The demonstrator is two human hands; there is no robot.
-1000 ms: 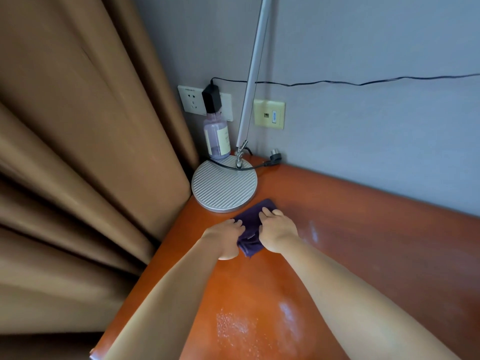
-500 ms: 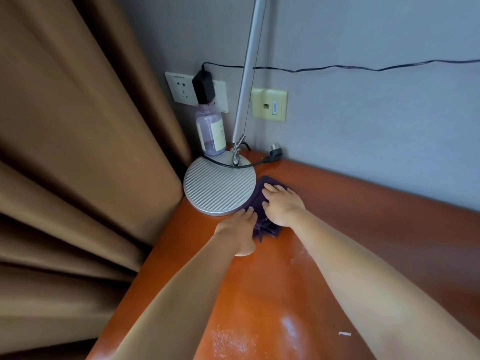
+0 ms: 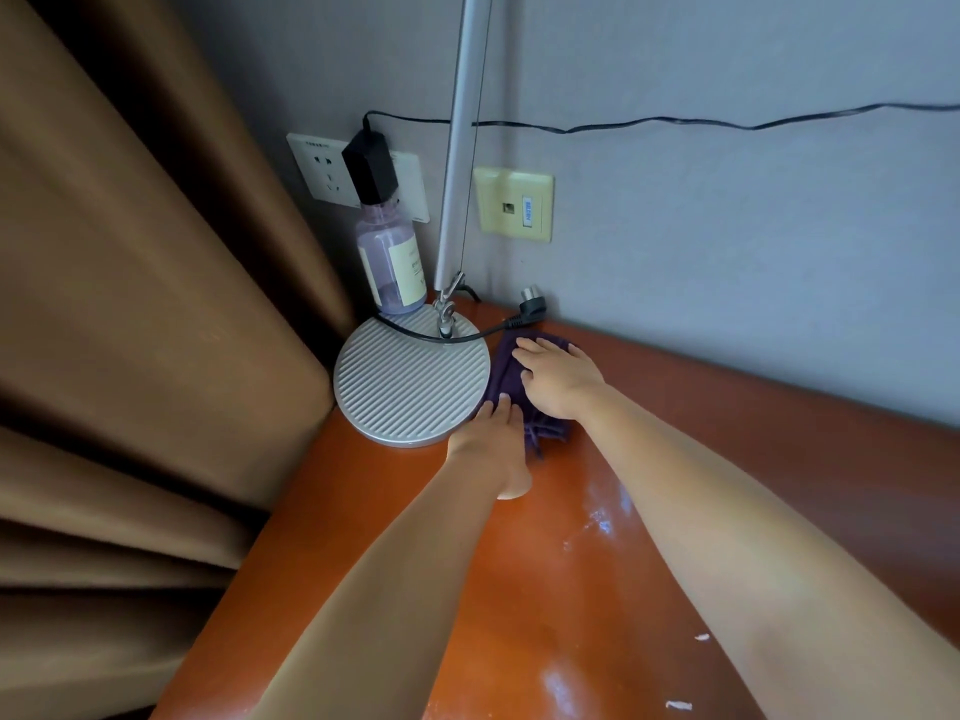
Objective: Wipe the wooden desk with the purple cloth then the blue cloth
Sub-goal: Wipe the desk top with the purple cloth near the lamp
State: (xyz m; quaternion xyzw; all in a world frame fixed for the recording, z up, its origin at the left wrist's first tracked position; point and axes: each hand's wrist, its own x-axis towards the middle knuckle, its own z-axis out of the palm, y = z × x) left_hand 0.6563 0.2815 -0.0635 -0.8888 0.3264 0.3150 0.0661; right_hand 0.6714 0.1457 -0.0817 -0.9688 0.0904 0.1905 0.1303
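Wooden desk (image 3: 597, 589): glossy orange-brown top, pale smears and white flecks near the front. Round ribbed lamp base (image 3: 410, 379) sits in the back left corner. Purple cloth (image 3: 506, 376): dark, crumpled, lying just beside the base near the wall. Right hand (image 3: 558, 379) pressed flat on it, fingers spread. Left hand (image 3: 491, 439) flat, fingertips on the cloth's near edge, not gripping.

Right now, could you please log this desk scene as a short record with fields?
surface: wooden desk, in a wall corner
cloth: purple cloth, beside the lamp base
right hand: flat on the cloth
left hand: fingertips on the cloth's near edge
behind base: bottle
loose plug: near the wall
blue cloth: not in view
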